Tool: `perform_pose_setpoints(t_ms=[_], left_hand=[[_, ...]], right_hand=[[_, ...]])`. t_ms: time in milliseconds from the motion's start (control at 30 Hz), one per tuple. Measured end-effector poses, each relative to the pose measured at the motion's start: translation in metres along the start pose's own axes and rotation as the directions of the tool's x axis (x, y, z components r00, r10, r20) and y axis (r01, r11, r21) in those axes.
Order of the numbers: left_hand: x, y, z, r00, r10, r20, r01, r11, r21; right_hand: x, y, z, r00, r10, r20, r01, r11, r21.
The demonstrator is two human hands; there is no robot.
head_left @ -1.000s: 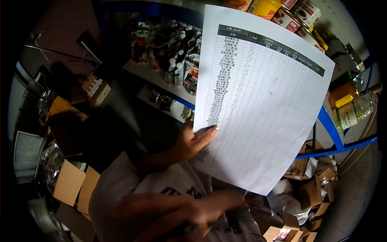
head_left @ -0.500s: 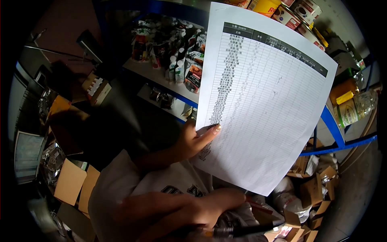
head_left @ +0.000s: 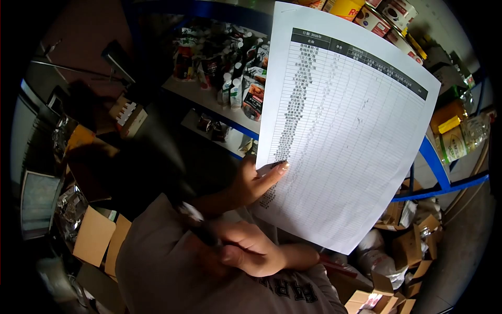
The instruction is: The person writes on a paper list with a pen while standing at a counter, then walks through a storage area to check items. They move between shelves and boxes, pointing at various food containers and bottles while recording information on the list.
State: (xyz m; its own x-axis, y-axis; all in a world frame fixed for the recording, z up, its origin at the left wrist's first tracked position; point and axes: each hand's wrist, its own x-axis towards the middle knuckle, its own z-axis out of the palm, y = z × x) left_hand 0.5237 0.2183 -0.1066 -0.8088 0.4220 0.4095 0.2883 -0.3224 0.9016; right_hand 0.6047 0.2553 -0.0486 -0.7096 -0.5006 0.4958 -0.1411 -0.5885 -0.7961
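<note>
My left hand (head_left: pixel 253 183) is closed on the lower left edge of a printed sheet of paper (head_left: pixel 345 152), thumb on its face. The sheet carries a table with a dark header, a column of printed names and a few faint handwritten marks. Below it, my right hand (head_left: pixel 253 248) is closed around a dark pen (head_left: pixel 209 233), smeared by motion, with a pale end pointing up and left. The pen is apart from the sheet. The lower fingers of my right hand are in shadow.
Shelves with blue frames (head_left: pixel 230 123) hold several pouches (head_left: pixel 253 99) behind the sheet. Tins (head_left: pixel 371 21) stand at the top right, near a clear bottle with a yellow cap (head_left: pixel 455 144). Open cardboard boxes (head_left: pixel 94 235) lie at lower left, more boxes (head_left: pixel 413 243) at lower right.
My right hand has turned, swinging the pen from pointing right at the bottom to pointing up and left. The sheet and my left hand stay nearly in place.
</note>
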Motion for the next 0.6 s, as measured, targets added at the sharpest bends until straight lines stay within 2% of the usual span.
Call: perform_pose_setpoints(t_ms=[67,167,233,300,333,367,400,600], left_hand=[[0.001,0.000,0.000,1.000,0.009,0.006,-0.009,1.000,0.001],[0.000,0.000,0.000,1.000,0.002,0.006,-0.002,1.000,-0.008],[-0.001,0.002,0.000,1.000,-0.028,-0.001,0.028,0.999,-0.026],[-0.004,0.003,-0.001,0.995,-0.101,-0.017,0.100,0.994,-0.054],[-0.006,0.000,0.001,0.991,-0.127,-0.045,0.123,0.990,-0.074],[-0.009,-0.004,0.006,0.970,-0.188,-0.152,0.170,0.977,-0.126],[-0.009,-0.006,0.008,0.962,-0.217,-0.167,0.195,0.971,-0.137],[-0.013,0.003,0.007,0.954,-0.269,-0.134,0.255,0.960,-0.116]], right_hand=[[0.005,-0.004,0.010,0.989,-0.035,-0.144,0.005,0.978,-0.207],[0.005,0.000,0.006,0.991,-0.010,-0.131,-0.001,0.997,-0.083],[0.000,0.001,0.005,0.978,0.111,-0.179,-0.101,0.993,0.067],[-0.002,0.002,-0.001,0.983,0.133,-0.125,-0.096,0.960,0.264],[-0.002,0.001,0.001,0.965,0.160,-0.207,-0.117,0.972,0.206],[0.002,-0.002,0.003,0.962,0.143,-0.234,-0.060,0.942,0.330],[0.004,-0.002,0.002,0.961,0.120,-0.250,-0.034,0.946,0.322],[0.002,-0.006,-0.001,0.959,0.094,-0.268,0.005,0.938,0.347]])
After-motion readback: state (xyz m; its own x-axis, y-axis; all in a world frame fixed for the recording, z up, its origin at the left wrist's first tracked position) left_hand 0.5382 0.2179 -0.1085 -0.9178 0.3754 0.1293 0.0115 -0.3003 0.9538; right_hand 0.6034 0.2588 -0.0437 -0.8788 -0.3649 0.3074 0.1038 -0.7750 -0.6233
